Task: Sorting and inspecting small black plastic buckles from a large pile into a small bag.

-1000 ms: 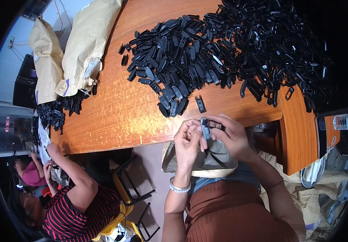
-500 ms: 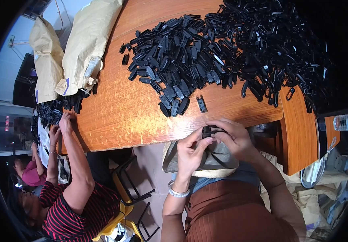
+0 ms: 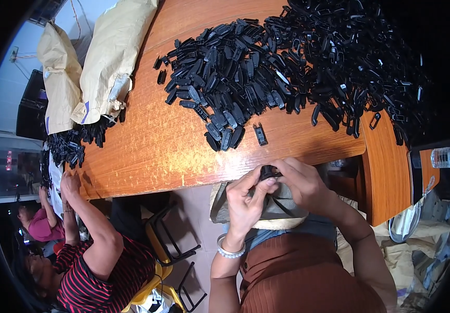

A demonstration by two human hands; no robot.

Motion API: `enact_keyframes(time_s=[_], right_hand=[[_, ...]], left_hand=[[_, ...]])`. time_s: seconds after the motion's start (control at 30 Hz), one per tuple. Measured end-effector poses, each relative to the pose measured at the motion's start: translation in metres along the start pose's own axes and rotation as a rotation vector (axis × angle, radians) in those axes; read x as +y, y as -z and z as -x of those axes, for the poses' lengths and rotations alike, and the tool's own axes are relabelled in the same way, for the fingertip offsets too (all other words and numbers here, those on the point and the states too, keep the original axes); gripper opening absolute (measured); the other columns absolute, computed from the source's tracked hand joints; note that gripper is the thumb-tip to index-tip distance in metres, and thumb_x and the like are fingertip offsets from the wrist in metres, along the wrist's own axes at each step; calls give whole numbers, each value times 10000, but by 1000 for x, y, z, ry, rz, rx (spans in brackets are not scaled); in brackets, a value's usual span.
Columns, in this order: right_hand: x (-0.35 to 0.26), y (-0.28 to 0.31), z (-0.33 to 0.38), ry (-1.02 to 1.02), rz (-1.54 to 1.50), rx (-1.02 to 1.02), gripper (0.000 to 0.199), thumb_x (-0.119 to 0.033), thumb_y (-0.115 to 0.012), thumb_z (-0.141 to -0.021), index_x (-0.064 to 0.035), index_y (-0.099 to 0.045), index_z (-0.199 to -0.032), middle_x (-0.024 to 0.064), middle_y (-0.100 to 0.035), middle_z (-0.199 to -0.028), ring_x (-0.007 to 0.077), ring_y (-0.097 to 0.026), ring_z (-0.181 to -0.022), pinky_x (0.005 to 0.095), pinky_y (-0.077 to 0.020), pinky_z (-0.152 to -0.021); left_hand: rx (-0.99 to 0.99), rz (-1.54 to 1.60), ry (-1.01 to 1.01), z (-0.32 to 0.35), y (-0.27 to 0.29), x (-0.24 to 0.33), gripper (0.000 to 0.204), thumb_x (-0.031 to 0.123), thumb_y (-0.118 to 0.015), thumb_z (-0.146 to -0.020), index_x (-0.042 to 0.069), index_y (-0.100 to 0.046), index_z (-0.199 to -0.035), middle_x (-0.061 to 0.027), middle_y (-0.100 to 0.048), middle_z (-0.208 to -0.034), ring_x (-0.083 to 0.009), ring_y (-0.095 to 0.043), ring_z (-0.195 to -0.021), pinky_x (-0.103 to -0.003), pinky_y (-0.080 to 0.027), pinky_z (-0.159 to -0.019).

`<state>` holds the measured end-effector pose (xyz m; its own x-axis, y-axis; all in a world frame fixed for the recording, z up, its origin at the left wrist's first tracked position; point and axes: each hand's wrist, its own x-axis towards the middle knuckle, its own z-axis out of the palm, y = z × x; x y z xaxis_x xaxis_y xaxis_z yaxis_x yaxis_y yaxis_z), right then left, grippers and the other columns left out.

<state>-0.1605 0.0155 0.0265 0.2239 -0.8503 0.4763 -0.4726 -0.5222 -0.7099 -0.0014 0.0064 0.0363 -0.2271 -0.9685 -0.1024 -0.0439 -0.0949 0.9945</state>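
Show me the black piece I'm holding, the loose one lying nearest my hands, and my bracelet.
Held black piece (image 3: 267,171), head view: middle of its visible dark body.
Loose black piece (image 3: 260,135), head view: middle of its body.
White bracelet (image 3: 231,255), head view: lower curve of the band.

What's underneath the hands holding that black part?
Below the left hand and right hand, which hold the black part, an open bag shows its grey inner surface. The hands cover some of it, and its bottom can't be made out.
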Motion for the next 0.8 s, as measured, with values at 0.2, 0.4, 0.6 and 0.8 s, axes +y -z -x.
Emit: enact_keyframes(time_s=[0.2,0.4,0.6,0.8], right_hand=[[-12,-6,-9,-135,-180,139,275,7,-639,-735,9,-598,-1007,142,-564,-892,266,-581,-775,329,-480,-659],[1,7,8,-339,-697,109,230,152,-556,-716,36,-591,-912,86,-545,-852,136,-575,-819,233,-458,-699],[52,26,0,-80,-286,114,166,57,-545,-787,15,-598,-938,120,-586,-915,220,-572,-819,322,-449,-746],[97,53,-31,-347,749,346,188,-87,-593,-813,-31,-611,-992,81,-565,-1025,266,-487,-982,360,-356,-824]], left_hand=[[36,144,-50,-6,0,-8,244,45,-630,-826,-58,-621,-1047,-119,-614,-961,-110,-576,-702,-213,-456,-676],[-164,630,5,-9,0,-18,281,74,-622,-838,-95,-597,-1061,-137,-600,-941,-159,-579,-665,-250,-471,-617],[-223,724,198,-22,1,-24,309,207,-534,-917,-66,-572,-1056,-98,-591,-830,-143,-560,-641,-253,-465,-574],[22,364,119,-63,12,-30,322,250,-507,-945,45,-499,-697,-24,-481,-583,-75,-469,-518,-213,-352,-436]])
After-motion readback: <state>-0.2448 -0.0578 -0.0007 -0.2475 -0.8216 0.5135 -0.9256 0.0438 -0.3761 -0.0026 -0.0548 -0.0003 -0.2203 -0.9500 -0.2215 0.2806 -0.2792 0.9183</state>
